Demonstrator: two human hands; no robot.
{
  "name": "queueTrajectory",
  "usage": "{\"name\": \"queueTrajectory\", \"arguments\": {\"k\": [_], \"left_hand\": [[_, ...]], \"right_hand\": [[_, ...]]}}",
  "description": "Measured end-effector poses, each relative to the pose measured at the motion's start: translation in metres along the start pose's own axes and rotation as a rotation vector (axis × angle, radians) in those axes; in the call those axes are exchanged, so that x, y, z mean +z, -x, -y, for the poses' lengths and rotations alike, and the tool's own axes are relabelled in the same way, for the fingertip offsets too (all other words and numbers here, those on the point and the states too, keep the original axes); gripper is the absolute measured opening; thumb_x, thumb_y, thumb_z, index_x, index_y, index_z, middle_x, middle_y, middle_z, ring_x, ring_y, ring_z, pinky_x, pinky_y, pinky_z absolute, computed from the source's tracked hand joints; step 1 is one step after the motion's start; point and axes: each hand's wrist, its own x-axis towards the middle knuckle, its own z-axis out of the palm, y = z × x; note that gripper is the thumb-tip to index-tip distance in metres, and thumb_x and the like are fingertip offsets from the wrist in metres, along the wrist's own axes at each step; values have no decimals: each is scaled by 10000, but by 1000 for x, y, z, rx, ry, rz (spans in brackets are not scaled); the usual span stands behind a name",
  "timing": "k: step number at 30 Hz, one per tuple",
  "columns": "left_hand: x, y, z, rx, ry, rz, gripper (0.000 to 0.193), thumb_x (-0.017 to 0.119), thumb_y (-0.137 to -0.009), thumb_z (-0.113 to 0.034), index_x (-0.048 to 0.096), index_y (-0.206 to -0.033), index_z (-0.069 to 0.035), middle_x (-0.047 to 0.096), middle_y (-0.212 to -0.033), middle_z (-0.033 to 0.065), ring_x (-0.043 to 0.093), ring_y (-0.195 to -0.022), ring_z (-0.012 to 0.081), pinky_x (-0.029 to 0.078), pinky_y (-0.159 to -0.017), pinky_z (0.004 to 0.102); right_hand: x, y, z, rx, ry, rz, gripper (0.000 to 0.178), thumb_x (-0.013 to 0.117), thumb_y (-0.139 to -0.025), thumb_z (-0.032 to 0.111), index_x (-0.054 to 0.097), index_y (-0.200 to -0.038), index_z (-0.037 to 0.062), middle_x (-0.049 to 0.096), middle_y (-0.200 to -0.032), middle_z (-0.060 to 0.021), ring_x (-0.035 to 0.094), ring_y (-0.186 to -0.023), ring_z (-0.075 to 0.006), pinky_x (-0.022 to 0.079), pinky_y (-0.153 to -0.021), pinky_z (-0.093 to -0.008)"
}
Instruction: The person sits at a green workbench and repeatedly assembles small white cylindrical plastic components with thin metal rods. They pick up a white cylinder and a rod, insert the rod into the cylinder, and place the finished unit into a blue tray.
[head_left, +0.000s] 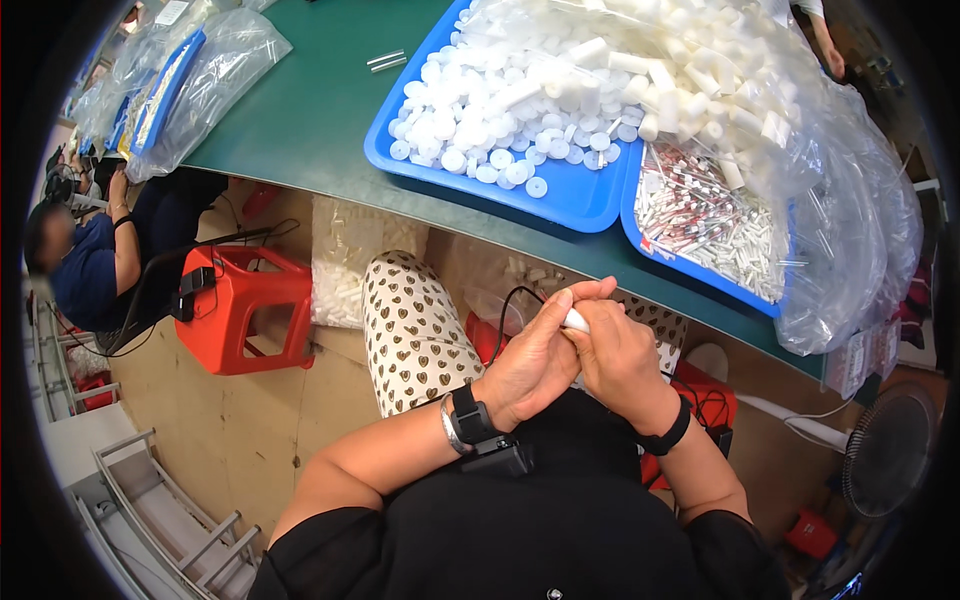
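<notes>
Both my hands meet in front of my lap, just off the table's near edge. Between them is a small white rounded cylindrical piece (pixel 576 320), of which only one end shows. My left hand (pixel 537 355) is closed on it with the thumb alongside, its fingers partly behind my right hand. My right hand (pixel 625 358) grips the same piece, fingers curled over it. Beyond them lie a blue tray (pixel 590 215) of translucent white discs and a second blue tray (pixel 700 283) of small metal, red and white parts.
A clear bag of white foam-like cylinders (pixel 690 75) lies over both trays. Two thin metal rods (pixel 387 61) rest on the green table (pixel 310 110). A red stool (pixel 245 310) stands left, a fan (pixel 888 450) right. Another person (pixel 95 255) sits at the far left.
</notes>
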Motion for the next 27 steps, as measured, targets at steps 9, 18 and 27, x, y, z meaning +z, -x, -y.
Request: {"name": "queueTrajectory", "arguments": {"k": [9, 18, 27], "left_hand": [[-16, 1, -3, -55, 17, -56, 542, 316, -1049, -491, 383, -1425, -106, 409, -1489, 77, 392, -1380, 256, 355, -1142, 424], [-22, 9, 3, -48, -281, -136, 580, 268, -1063, -494, 312, -1489, -103, 389, -1507, 98, 441, -1322, 219, 380, -1096, 394], [-34, 9, -9, -164, -284, -144, 513, 317, -1074, -426, 423, -1420, -62, 413, -1482, 90, 492, -1261, 216, 408, -1068, 399]], "right_hand": [[21, 7, 5, 270, -288, -11, 195, 579, -962, 94, 557, -1129, -6, 644, -951, -201, 659, -816, -359, 511, -706, -402], [34, 17, -14, 612, -874, 163, 231, 487, -1042, 226, 552, -1130, 23, 602, -841, -66, 550, -610, -141, 429, -554, -264], [36, 22, -26, 790, -1292, 360, 344, 442, -1058, 319, 556, -1115, 0, 568, -756, -41, 420, -486, -94, 355, -443, -238]]}}
